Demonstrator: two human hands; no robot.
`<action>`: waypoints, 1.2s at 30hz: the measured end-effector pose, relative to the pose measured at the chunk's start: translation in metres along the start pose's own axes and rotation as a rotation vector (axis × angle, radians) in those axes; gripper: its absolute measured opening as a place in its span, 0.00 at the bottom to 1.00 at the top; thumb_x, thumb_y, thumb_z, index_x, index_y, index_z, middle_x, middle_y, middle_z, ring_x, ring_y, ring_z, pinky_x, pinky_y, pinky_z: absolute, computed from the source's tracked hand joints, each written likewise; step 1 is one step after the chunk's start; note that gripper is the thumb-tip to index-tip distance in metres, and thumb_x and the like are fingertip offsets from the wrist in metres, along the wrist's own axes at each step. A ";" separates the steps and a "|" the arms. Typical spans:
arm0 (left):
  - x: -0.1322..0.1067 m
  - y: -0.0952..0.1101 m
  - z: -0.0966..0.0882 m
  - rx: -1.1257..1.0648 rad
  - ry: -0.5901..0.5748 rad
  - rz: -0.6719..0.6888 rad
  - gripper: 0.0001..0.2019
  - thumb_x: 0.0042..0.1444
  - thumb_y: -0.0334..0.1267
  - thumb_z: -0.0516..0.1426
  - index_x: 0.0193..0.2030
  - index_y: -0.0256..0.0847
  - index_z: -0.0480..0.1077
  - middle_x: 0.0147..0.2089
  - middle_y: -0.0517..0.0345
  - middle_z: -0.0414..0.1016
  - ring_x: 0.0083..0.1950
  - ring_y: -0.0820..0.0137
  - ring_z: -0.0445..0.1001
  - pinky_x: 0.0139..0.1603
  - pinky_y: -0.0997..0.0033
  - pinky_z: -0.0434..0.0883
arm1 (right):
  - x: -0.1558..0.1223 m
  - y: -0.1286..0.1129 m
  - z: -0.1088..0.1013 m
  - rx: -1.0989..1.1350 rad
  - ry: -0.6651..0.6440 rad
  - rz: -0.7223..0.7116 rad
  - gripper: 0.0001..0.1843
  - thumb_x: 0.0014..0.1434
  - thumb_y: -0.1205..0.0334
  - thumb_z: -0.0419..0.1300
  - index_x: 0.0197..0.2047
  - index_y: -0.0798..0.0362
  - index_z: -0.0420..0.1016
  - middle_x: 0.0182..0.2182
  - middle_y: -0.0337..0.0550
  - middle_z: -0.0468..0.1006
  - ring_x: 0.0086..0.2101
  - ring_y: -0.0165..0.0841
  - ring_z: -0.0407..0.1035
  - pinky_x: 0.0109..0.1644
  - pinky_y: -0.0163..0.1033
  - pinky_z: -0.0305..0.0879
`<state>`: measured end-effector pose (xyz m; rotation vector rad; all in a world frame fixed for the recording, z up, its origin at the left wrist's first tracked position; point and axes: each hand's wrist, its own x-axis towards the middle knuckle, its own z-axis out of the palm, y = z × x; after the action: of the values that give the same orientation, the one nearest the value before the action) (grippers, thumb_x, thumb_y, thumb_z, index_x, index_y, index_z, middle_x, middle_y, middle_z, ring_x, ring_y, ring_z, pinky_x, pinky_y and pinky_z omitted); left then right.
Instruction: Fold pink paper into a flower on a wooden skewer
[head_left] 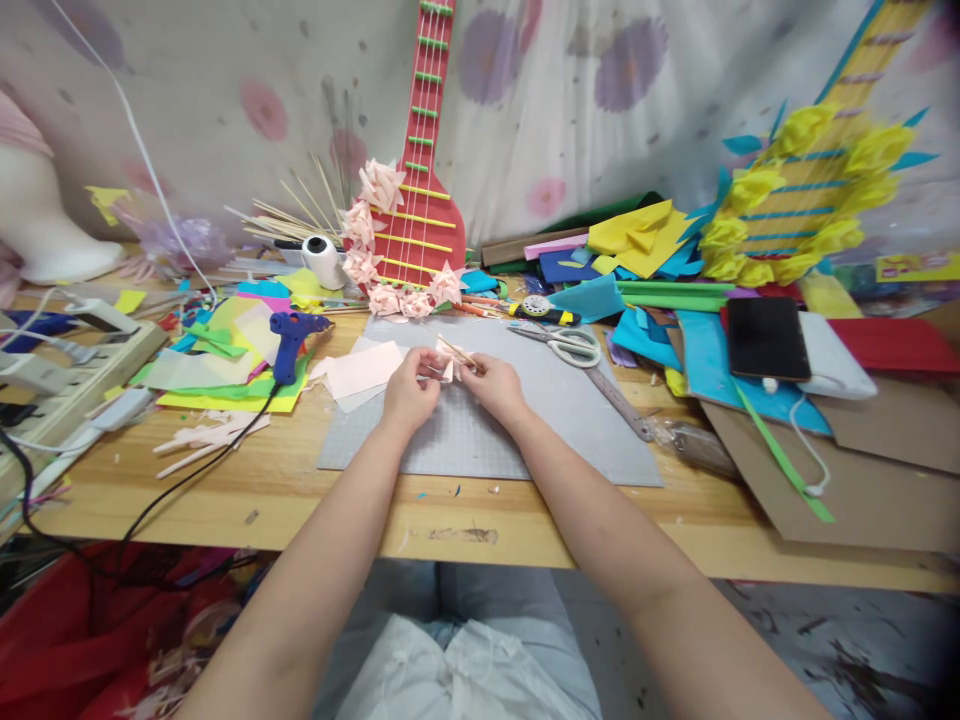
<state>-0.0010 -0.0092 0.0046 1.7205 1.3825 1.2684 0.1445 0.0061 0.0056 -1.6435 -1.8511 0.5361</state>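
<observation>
Over the grey cutting mat (480,440), my left hand (415,388) pinches a small pale pink paper flower (451,360) from its left side. My right hand (495,385) is closed on a thin wooden stick (461,354), whose tip lies across the flower. Whether the right fingers also touch the paper is hard to make out. Pale pink paper sheets (365,370) lie on the mat just left of my left hand. To the right of my right hand rest scissors (574,347) with light handles and a metal ruler (619,402).
A red paper lute (420,230) with pink flowers leans against the back curtain; a yellow one (795,200) stands at right. A blue glue gun (291,345) sits on coloured paper at left, its cable crossing the table. A power strip (90,380), phone (769,340) and cardboard (847,480) flank the mat.
</observation>
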 end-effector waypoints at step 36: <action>0.003 -0.004 0.001 0.096 0.065 0.049 0.08 0.47 0.36 0.54 0.36 0.39 0.66 0.34 0.57 0.69 0.32 0.75 0.68 0.31 0.76 0.67 | -0.009 -0.017 -0.003 -0.078 0.015 -0.245 0.15 0.51 0.59 0.53 0.44 0.43 0.71 0.35 0.35 0.76 0.32 0.30 0.67 0.35 0.33 0.57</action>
<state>-0.0015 -0.0054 0.0014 1.8021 1.4686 1.3141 0.1341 -0.0055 0.0172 -1.4369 -2.0477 0.3490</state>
